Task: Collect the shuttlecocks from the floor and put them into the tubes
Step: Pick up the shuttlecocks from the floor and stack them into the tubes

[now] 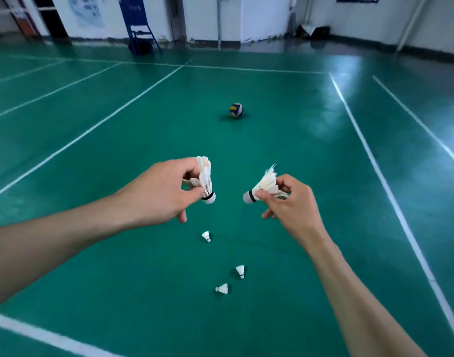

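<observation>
Meanwhile, the left hand (pixel 164 191) is pinching shuttlecocks (pixel 204 180), the right hand (pixel 290 202) is pinching another shuttlecock (pixel 266 185); 3 more (pixel 206 236) are lying on the floor (pixel 117 266), no tube showing.

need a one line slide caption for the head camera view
Left hand and right hand each hold shuttlecocks above a green court floor, three more lying below, a ball beyond.

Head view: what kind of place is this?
Probably an indoor sports hall: a green floor with white court lines, a volleyball, and shuttlecocks on the floor.
</observation>
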{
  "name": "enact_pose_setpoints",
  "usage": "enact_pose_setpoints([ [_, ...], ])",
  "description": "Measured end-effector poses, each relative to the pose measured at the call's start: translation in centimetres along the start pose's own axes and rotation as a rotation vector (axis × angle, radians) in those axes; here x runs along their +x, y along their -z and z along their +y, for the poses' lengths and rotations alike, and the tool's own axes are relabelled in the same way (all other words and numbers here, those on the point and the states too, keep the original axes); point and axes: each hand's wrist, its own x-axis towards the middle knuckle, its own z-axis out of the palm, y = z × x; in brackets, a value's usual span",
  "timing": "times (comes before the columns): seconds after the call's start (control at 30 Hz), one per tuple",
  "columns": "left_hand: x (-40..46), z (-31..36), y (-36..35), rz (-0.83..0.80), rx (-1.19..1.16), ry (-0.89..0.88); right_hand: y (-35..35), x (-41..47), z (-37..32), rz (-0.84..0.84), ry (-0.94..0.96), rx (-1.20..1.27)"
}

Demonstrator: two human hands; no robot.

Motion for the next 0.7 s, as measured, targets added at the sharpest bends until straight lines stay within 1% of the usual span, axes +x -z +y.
enact_pose_setpoints([
  [0.13, 1.5, 4.1, 1.8, 0.005, -0.014, -0.151, 3.8, -2.0, -4.0, 0.137, 0.080, -0.009],
  [0.2, 2.2, 5.0, 2.8, -0.007, -0.024, -0.248, 5.2, -3.0, -5.4, 0.211, 0.109, -0.052],
  [0.33, 3.7, 5.4, 4.5, -0.022, -0.048, -0.421, 6.4, -5.0, -7.6, 0.374, 0.107, -0.109],
  [0.4, 4.4, 5.4, 5.2, -0.051, -0.071, -0.506, 6.0, -6.3, -8.8, 0.491, 0.106, -0.108],
  [0.53, 5.1, 6.6, 5.6, -0.166, -0.058, -0.702, 4.5, -10.8, -11.4, 0.752, 0.118, -0.153],
  [0.63, 4.7, 8.3, 5.2, -0.230, -0.109, -0.811, 2.7, -15.4, -13.3, 0.877, 0.115, -0.212],
  [0.7, 3.4, 10.3, 4.8, -0.275, -0.152, -0.901, 1.8, -18.9, -14.4, 0.970, 0.069, -0.287],
])
